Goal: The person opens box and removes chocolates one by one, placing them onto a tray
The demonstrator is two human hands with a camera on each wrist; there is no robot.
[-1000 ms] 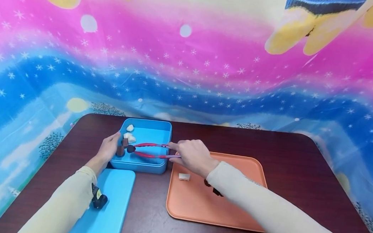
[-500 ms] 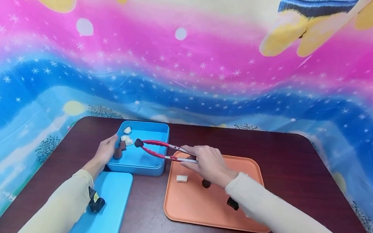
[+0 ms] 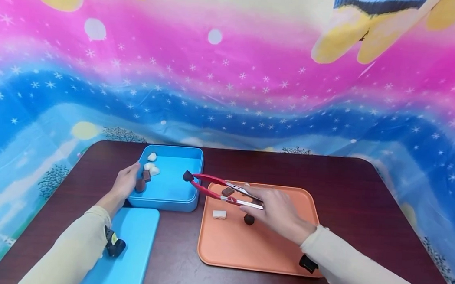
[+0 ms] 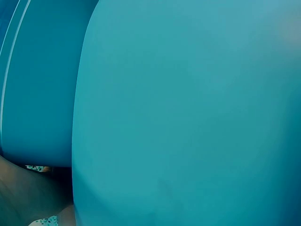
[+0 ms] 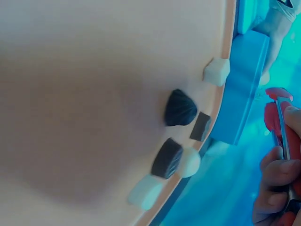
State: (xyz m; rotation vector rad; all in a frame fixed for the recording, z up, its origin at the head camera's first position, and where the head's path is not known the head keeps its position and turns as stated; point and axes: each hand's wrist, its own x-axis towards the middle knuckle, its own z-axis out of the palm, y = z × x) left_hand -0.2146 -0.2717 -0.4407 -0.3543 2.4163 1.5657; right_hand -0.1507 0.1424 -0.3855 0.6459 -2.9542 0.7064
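My right hand (image 3: 282, 212) grips red-and-silver tongs (image 3: 218, 189) above the left part of the orange tray (image 3: 267, 259). Between the tong tips is a dark chocolate-like piece (image 3: 188, 176), over the right side of the blue box (image 3: 164, 204). In the right wrist view, curled fingers (image 5: 277, 174) wrap the tong handle. My left hand (image 3: 122, 185) lies along the outside of the box's left wall, fingertips right at the rim. Several white pieces (image 3: 151, 168), a brown block (image 3: 146, 175) and a brown rounded piece (image 3: 140, 185) sit inside along the left wall.
On the tray are a white piece (image 3: 219, 214), a dark ridged round piece (image 3: 249, 219) and a brown block (image 3: 228, 191); others are partly hidden by my right hand. A blue lid (image 3: 137, 240) lies in front of the box, under my left forearm. A printed cloth (image 3: 246, 95) hangs behind the table.
My right hand has drawn back to the right, carrying the tongs and dark piece from beside the brown pieces to the box's right side. My left hand stays at the box.
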